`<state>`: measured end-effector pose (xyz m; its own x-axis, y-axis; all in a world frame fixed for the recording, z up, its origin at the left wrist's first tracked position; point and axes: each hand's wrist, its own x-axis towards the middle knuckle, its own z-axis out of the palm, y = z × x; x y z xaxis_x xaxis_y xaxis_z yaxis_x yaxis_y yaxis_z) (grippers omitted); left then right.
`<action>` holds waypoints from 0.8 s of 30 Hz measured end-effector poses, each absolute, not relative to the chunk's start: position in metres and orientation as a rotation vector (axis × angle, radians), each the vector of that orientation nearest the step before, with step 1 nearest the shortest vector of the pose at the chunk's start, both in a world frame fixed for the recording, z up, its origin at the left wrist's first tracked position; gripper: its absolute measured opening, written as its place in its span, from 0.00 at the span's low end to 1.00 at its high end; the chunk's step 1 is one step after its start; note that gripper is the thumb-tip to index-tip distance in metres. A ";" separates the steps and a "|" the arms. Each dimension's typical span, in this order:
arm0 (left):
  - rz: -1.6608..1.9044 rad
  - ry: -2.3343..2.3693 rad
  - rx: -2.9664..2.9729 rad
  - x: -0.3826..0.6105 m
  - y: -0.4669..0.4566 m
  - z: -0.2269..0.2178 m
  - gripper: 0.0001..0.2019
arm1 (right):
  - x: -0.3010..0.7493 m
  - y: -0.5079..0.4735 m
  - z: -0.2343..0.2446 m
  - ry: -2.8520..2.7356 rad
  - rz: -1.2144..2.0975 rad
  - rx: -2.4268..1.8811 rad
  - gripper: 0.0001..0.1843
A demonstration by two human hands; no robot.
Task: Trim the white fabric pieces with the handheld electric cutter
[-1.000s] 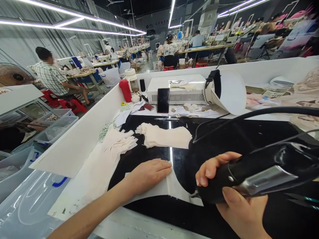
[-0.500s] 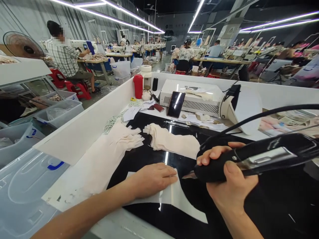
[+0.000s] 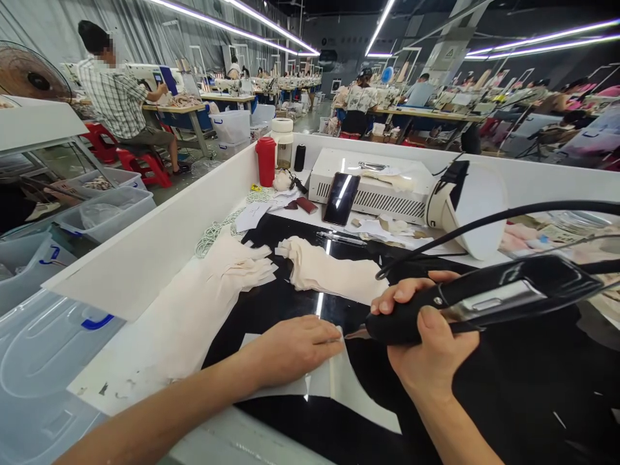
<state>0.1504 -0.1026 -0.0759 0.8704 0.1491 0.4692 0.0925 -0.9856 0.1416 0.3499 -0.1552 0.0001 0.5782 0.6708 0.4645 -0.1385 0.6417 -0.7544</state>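
Note:
My left hand (image 3: 301,352) lies flat, palm down, on a thin white fabric piece (image 3: 361,397) with a curved edge and a pale seam. The fabric rests on a glossy black work surface (image 3: 276,423). Wrapped round a black corded hand tool (image 3: 498,298) with a silver lever is my right hand (image 3: 433,352). The tool's small pointed metal tip (image 3: 357,333) is at the fabric's edge, close to my left fingertips; whether it touches the fabric I cannot tell. Beyond my hands lies a stack of cream fabric pieces (image 3: 334,271).
More cream fabric (image 3: 208,290) is piled at the left. A phone (image 3: 341,199) leans on a white vented box (image 3: 375,177). A red cup (image 3: 265,161) and a white lamp-like shade (image 3: 477,206) stand at the back. The tool's cable (image 3: 513,213) arches across the right.
My right hand has brought the tool left, so its tip is now at the fabric's edge. My left hand stays on the fabric. The view has shifted slightly.

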 end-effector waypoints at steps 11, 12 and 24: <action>0.780 0.191 2.924 0.152 -0.103 -0.076 0.12 | 0.347 -0.156 0.001 -0.815 0.527 -0.765 0.24; 0.793 0.188 2.921 0.152 -0.103 -0.076 0.12 | 0.347 -0.157 0.001 -0.813 0.527 -0.768 0.25; 0.809 0.167 2.925 0.150 -0.101 -0.075 0.13 | 0.346 -0.170 0.000 -0.824 0.537 -0.726 0.24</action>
<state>0.1497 -0.1007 -0.0747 0.8525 0.1326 0.5057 0.0781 -0.9887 0.1276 0.3465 -0.1695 0.0003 0.5739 0.6763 0.4618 -0.1490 0.6407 -0.7532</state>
